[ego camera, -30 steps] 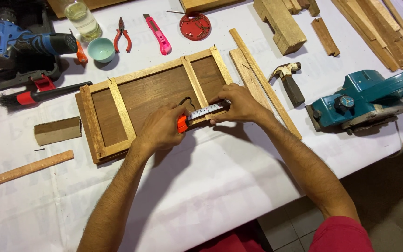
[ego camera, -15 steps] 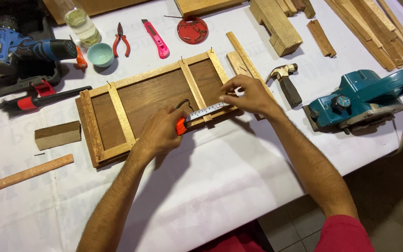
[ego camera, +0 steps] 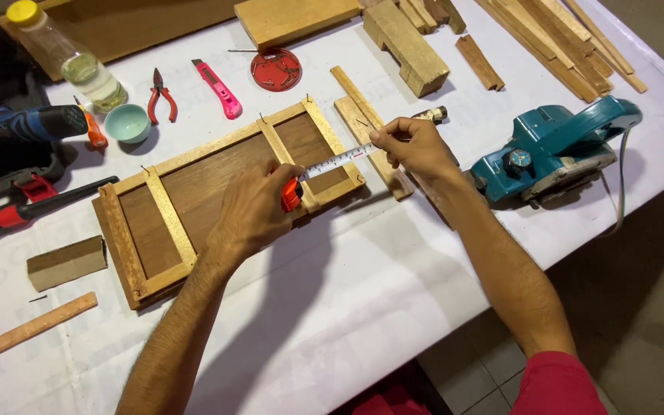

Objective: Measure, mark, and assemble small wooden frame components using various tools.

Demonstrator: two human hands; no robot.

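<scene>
Both of my hands have a grip on the tape measure (ego camera: pixel 324 170). My left hand (ego camera: pixel 251 211) is curled tight around its orange case, and my right hand (ego camera: pixel 416 144) pinches the far end of the white tape between thumb and fingers. That tape is pulled straight over the right end of the wooden frame (ego camera: pixel 217 192), a long brown board with pale strips around it and across it. It lies flat on the white tabletop (ego camera: pixel 363 292).

Just beside the frame, under my right hand, are two loose wood strips (ego camera: pixel 359 115). A hammer (ego camera: pixel 432 115) peeks out behind that hand. Near it sits a teal electric planer (ego camera: pixel 555 150). Further back are a red round lid with nails (ego camera: pixel 276 69), a pink utility knife (ego camera: pixel 219 88), red pliers (ego camera: pixel 161 96) and a small green bowl (ego camera: pixel 127 123). Off to the left is a blue drill (ego camera: pixel 24 127).
</scene>
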